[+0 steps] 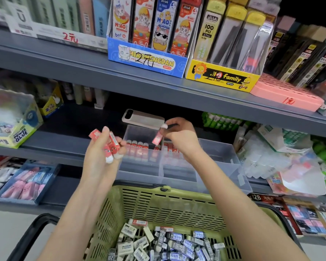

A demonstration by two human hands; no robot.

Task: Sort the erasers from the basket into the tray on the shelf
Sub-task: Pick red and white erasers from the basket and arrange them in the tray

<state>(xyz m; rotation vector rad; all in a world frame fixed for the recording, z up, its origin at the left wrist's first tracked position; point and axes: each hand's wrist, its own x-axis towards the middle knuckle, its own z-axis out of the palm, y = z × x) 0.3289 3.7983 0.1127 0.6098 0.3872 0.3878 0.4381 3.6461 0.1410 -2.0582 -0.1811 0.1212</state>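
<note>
Holding both hands up between basket and shelf, we have the work split in two. Our left hand [100,157] is curled round a bunch of red erasers [112,143], which fan out of the fist at mixed angles, just left of the tray's near-left corner. Our right hand [179,136] pinches a single red eraser [157,138] by its top end between thumb and fingertips, so that it hangs below them with its long axis close to upright, tilted a little to the left.

That eraser hangs over the back part of the clear tray [222,153] on the shelf [64,140]. Below it and to its left, a row of red erasers [137,146] already stands on end, and more red ones show under our wrist. The right hand is plainly the nearer one to the slot, and the eraser's axis roughly matches the standing row, so we judge the coming move to be a short drop downward with little turning.

A phone [142,119] lies across the tray's back edge, near our fingers. The green basket [143,187] sits below our forearms, with white and blue loose erasers [167,243] heaped in its bottom.
</note>
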